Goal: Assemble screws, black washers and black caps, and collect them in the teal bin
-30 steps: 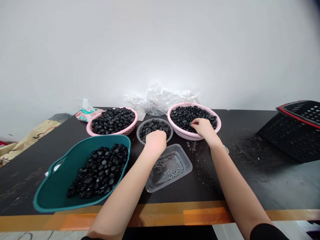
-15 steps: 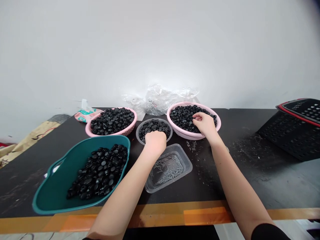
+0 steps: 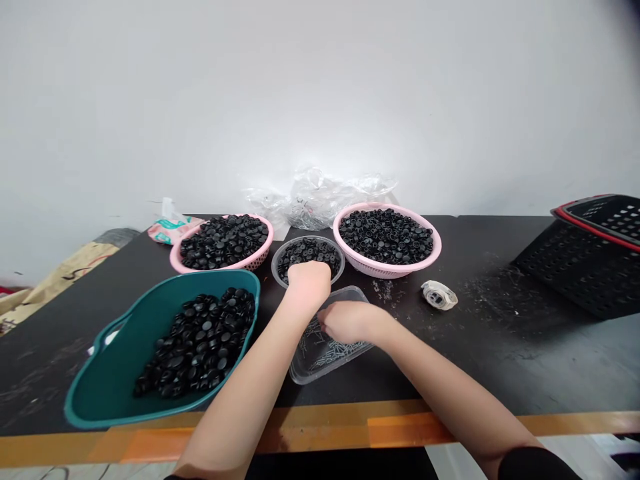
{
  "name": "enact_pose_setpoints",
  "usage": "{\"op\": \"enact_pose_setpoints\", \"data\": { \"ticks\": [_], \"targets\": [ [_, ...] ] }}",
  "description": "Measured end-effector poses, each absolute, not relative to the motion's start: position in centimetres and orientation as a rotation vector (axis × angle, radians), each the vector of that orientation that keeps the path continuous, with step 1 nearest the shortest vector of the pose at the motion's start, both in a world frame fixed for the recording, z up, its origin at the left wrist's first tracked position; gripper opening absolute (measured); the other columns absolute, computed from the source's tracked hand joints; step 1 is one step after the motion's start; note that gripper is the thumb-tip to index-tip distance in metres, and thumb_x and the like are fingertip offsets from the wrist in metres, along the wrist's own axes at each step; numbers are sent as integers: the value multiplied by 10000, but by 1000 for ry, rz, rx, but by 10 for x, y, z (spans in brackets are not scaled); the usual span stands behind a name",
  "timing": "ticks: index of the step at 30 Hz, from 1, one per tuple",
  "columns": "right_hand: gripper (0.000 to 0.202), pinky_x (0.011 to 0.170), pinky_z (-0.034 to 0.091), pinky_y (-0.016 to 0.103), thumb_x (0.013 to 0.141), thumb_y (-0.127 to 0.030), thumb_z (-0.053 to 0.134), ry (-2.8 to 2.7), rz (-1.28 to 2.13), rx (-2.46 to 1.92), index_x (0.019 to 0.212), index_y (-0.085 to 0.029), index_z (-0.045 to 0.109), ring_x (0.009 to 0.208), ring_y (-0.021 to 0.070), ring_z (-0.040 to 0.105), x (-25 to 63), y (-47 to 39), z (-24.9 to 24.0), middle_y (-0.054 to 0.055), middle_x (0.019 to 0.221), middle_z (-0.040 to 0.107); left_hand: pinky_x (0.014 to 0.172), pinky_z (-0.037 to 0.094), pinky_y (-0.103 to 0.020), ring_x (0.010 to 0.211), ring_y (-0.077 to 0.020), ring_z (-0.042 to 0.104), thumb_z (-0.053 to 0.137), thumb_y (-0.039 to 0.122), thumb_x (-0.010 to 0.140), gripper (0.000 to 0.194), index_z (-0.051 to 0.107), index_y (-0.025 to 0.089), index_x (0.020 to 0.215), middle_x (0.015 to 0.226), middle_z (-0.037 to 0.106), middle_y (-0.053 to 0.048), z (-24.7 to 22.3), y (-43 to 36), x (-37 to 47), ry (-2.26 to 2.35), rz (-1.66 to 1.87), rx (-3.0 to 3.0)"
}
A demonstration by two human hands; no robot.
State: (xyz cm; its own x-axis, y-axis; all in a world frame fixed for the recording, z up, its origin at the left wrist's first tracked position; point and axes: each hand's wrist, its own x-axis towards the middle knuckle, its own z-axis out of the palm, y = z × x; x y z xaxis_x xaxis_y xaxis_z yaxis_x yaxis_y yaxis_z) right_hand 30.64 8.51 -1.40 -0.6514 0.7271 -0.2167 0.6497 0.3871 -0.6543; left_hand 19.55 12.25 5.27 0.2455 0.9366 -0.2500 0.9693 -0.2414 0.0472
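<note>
My left hand (image 3: 309, 283) is curled closed over the near edge of a round clear tub (image 3: 340, 268) of small black disc-shaped parts (image 3: 314, 251). Its fingertips are hidden behind the knuckles. My right hand (image 3: 347, 322) is closed above a rectangular clear tray (image 3: 300, 377) of loose screws (image 3: 330, 353), its fingertips turned toward the left and down. Whatever either hand grips is out of sight. Behind the right hand stands a pink basket (image 3: 373, 268) full of small black ring-like caps (image 3: 385, 235).
At left a teal scoop-shaped basin (image 3: 107, 393) holds black round caps (image 3: 200, 347). Another pink basket (image 3: 260, 253) of black caps stands behind it. A tape roll (image 3: 439, 295) lies to the right, near a black crate (image 3: 585, 267). Clear plastic bags (image 3: 320, 200) rest by the wall.
My right hand has left the right pink basket and come down and left over the screw tray, uncovering the tape roll. The left hand has barely moved.
</note>
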Motion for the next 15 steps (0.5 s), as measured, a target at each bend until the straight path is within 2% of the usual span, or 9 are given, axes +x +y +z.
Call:
{"op": "enact_pose_setpoints", "data": {
  "ticks": [4, 9, 12, 15],
  "targets": [
    [229, 806, 616, 355, 996, -357, 670, -2612, 1026, -1240, 1122, -167, 691, 931, 188, 709, 294, 83, -44, 64, 1099, 716, 945, 592, -464, 1116, -248, 673, 657, 371, 996, 374, 626, 150, 1296, 1293, 653, -119, 52, 121, 195, 1822, -166, 2305],
    [189, 771, 610, 325, 1013, -350, 644, -2625, 997, -1199, 1059, -176, 698, 868, 163, 696, 292, 78, -50, 52, 1044, 720, 955, 588, -463, 1116, -244, 674, 658, 362, 996, 338, 645, 146, 1256, 1282, 660, -117, 61, 111, 197, 1781, 127, 2327],
    [197, 685, 583, 282, 1007, -350, 654, -2568, 993, -1185, 956, -163, 686, 752, 133, 665, 290, 74, -41, 20, 908, 701, 955, 587, -448, 1081, -223, 684, 623, 308, 1016, 228, 675, 146, 1169, 1198, 696, -93, 80, 95, 194, 1628, 393, 2351],
    [237, 582, 500, 228, 936, -279, 726, -2455, 986, -1143, 753, -161, 632, 599, 94, 558, 293, 74, -17, -39, 696, 611, 946, 591, -350, 999, -168, 709, 543, 224, 1039, 184, 698, 199, 1136, 1082, 747, -30, 101, 75, 184, 1400, 660, 2328]
  ]
}}
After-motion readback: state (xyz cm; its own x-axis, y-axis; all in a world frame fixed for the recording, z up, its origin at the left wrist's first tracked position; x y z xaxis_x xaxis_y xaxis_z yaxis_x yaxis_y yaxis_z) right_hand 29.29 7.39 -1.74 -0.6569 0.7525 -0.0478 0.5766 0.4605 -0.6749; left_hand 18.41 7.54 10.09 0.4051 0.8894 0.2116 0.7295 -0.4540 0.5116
